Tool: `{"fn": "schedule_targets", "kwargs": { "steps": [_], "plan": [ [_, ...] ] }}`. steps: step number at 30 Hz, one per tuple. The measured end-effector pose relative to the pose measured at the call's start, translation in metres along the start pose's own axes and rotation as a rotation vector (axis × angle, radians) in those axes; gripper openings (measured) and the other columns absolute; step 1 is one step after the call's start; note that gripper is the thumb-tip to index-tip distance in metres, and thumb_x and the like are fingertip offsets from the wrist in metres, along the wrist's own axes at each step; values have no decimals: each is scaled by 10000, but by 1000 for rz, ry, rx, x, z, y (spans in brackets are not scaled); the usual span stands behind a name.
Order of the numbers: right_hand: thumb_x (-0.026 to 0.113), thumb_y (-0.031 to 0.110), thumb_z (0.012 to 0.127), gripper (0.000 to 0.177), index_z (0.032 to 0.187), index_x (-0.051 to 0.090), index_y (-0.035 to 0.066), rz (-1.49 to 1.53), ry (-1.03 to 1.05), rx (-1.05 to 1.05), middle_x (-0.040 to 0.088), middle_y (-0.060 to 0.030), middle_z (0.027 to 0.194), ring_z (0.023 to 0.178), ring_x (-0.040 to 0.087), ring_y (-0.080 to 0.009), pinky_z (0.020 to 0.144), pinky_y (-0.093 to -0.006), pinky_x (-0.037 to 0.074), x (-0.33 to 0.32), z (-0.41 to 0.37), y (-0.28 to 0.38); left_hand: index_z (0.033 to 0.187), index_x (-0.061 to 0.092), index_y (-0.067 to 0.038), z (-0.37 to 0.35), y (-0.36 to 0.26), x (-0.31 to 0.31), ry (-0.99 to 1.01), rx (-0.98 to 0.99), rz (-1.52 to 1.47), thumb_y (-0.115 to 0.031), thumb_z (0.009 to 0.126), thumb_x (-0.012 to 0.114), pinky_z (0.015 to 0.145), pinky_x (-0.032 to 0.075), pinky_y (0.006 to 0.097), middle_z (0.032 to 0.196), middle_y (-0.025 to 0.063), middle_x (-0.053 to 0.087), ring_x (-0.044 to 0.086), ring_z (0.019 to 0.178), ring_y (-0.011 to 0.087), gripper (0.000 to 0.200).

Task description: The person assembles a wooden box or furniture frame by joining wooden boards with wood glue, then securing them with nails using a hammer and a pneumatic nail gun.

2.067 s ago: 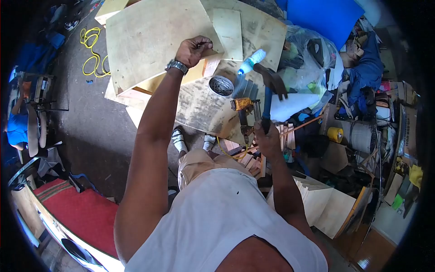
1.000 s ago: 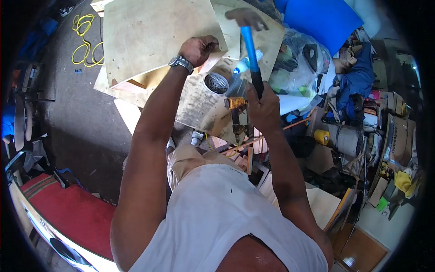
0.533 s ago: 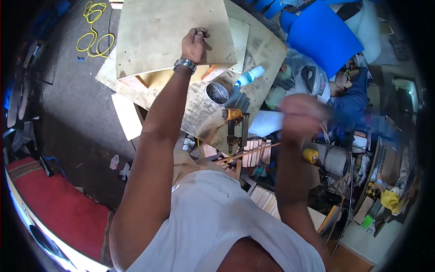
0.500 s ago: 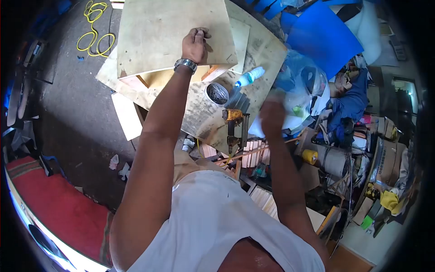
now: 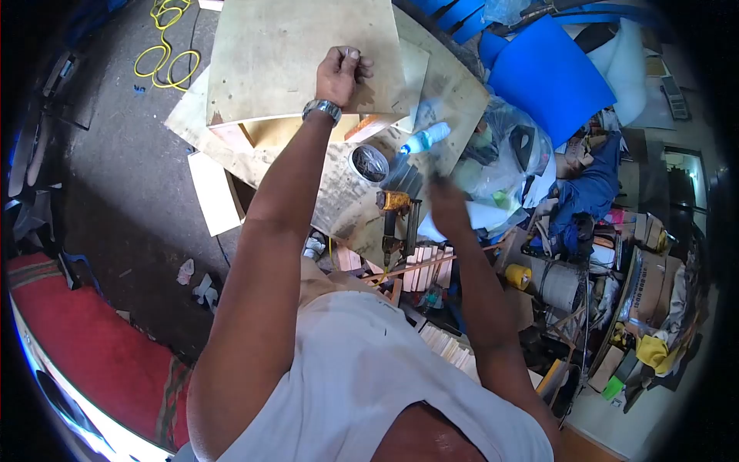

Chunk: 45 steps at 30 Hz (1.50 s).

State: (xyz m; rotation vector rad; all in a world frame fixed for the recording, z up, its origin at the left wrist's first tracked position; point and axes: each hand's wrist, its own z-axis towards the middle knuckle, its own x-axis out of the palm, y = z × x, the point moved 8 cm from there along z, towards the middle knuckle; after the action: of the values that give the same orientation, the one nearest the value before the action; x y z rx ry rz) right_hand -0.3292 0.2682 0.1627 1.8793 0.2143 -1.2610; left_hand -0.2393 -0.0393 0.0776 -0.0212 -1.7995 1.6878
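Observation:
My left hand point(image 5: 342, 73) rests on the near edge of a large plywood panel point(image 5: 285, 54), thumb and fingers pinched on a small nail held upright against the wood. A metal watch sits on that wrist. My right hand point(image 5: 445, 194) is a blur of motion lower right of the panel, above the nail gun. It grips a blue-handled hammer point(image 5: 426, 127), which shows only as a faint streak reaching up toward the panel's corner.
A tin of nails point(image 5: 369, 163), a water bottle point(image 5: 425, 138) and a yellow nail gun point(image 5: 394, 204) lie on the lower plywood sheet. Wooden slats point(image 5: 431, 266) are stacked below. Clutter, a blue sheet point(image 5: 550, 73) and bags fill the right; a yellow cord point(image 5: 165, 46) lies far left.
My right hand swung the hammer up over the panel, out to the right, and is now coming back in, blurred. My left hand stayed pinched at the panel edge.

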Motion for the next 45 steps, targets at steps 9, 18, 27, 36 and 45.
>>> {"fn": "schedule_targets", "kwargs": {
  "steps": [9, 18, 27, 36, 45],
  "plan": [
    [388, 356, 1021, 356, 945, 603, 83, 1265, -155, -802, 556, -52, 737, 617, 545, -174, 539, -334, 433, -231, -16, 150, 1062, 408, -19, 7, 0, 10, 47, -48, -109, -108, 1026, 491, 660, 587, 311, 923, 182, 698, 712, 778, 221, 127],
    [555, 300, 978, 300, 998, 567, 1, 303, -129, -83, 587, -165, 837, 723, 575, -311, 685, -412, 462, -12, -4, -9, 909, 600, -38, 10, -16, -16, -79, 120, 246, -144, 926, 681, 598, 521, 282, 764, 38, 643, 615, 658, 119, 134],
    [579, 391, 936, 457, 1032, 615, -55, -102, -57, 33, 661, -315, 921, 903, 656, -469, 805, -500, 504, 54, -28, -45, 782, 658, -25, 7, -3, 6, -49, -70, 254, -376, 957, 632, 528, 444, 280, 624, 25, 601, 524, 547, 97, 393],
    [628, 409, 938, 419, 967, 626, -9, 92, 156, 362, 629, -136, 750, 696, 632, -236, 647, -391, 488, 105, -250, -129, 996, 640, -45, -162, 14, -90, 211, 3, 837, -186, 944, 534, 614, 482, 361, 824, 101, 634, 599, 672, 224, 184],
    [639, 315, 955, 319, 995, 613, -1, 462, 171, 395, 557, -31, 689, 609, 547, -112, 558, -323, 435, 138, -228, 28, 1114, 721, -61, -170, -149, -268, 118, -392, 887, -379, 930, 653, 659, 497, 277, 873, 25, 709, 607, 741, 101, 374]
  ]
}}
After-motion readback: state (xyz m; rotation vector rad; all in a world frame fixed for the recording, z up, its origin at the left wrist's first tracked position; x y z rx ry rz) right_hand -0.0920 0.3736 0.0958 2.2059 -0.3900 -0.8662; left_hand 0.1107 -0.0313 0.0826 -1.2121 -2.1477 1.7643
